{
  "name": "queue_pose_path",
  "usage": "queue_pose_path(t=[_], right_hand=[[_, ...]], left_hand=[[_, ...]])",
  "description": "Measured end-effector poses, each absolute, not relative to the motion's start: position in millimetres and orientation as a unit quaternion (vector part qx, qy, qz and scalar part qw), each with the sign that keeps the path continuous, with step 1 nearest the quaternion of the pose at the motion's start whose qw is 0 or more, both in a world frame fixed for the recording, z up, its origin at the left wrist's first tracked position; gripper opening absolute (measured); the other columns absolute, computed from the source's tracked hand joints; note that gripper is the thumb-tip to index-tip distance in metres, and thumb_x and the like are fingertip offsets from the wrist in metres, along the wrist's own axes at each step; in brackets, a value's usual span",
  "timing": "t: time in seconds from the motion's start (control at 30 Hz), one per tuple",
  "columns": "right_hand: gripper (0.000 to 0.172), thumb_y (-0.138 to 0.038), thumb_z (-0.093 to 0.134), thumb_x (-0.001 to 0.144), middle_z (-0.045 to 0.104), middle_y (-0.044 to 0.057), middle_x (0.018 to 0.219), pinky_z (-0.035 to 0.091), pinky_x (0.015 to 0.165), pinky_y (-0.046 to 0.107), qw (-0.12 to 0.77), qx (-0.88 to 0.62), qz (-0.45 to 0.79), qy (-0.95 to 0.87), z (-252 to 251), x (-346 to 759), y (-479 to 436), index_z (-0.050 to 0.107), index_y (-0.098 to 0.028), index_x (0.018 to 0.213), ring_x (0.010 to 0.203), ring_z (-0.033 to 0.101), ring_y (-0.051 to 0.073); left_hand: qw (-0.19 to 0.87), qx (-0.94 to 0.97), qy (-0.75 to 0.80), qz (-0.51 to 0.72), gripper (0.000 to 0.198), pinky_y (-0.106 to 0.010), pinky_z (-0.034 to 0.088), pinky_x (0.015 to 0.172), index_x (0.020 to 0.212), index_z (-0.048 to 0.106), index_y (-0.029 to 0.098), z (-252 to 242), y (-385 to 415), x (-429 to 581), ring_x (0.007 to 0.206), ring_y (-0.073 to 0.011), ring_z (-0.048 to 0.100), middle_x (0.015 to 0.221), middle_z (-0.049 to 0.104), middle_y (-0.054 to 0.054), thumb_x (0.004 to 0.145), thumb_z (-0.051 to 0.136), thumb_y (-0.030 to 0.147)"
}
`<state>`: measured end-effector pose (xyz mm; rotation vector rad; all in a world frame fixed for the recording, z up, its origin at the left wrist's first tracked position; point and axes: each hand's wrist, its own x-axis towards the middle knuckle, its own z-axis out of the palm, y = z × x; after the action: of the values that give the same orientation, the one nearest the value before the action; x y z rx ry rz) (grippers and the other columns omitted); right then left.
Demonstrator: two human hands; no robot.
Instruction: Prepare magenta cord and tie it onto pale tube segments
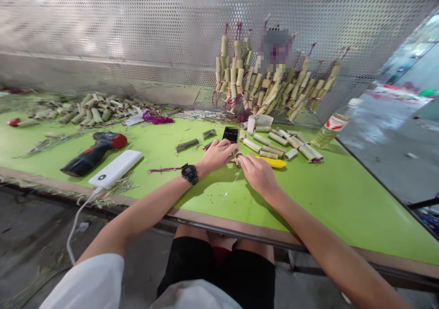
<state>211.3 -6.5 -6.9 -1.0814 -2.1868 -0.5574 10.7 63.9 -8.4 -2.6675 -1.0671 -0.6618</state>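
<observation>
A short hollow stem piece point(237, 153), like a cut length of bamboo or dried stalk, is pinched between my hands above the green table. My left hand point(218, 156), with a black watch on its wrist, has its fingers closed at the piece's far left side. My right hand point(259, 175) grips it from the right; the fingers partly hide it. A thin clear strand point(233, 181) runs down toward me from between the hands. Purple cord point(164, 169) lies to the left of the watch. Just beyond my left fingers is a black phone point(230, 134).
A yellow-handled tool point(274, 162) and several cut stem pieces point(274, 141) lie right of my hands, near an oil-coloured bottle point(334, 125). At left are a cordless drill point(94, 152), a white power bank point(115, 168) and a stem pile point(94, 109). Strung bundles point(236, 73) hang behind.
</observation>
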Motion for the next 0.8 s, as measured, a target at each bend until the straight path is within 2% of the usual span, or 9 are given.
queue_pose_path(t=[0.3,0.8], right_hand=[[0.047,-0.032,0.035,0.115,0.073,0.009,0.081,0.041,0.054,0.029,0.32,-0.424,-0.156,-0.833,-10.8,210.1,-6.1,0.077,-0.016,0.103,0.062,0.063,0.015],[0.043,-0.027,0.034,0.115,0.072,0.008,0.078,0.042,0.061,0.031,0.265,-0.421,-0.223,-0.839,-11.1,208.2,-4.7,0.074,-0.017,0.103,0.065,0.063,0.017]], left_hand=[[0.108,-0.901,-0.355,-0.225,0.033,-0.039,0.043,0.095,0.137,0.062,0.022,-9.4,64.1,10.6,0.125,-0.026,0.059,0.136,0.07,-0.012,0.106,0.054,0.029],[0.135,-0.905,-0.337,-0.222,0.035,-0.04,0.043,0.093,0.139,0.061,0.022,-13.5,65.1,8.1,0.123,-0.0275,0.059,0.137,0.07,-0.012,0.105,0.056,0.029]])
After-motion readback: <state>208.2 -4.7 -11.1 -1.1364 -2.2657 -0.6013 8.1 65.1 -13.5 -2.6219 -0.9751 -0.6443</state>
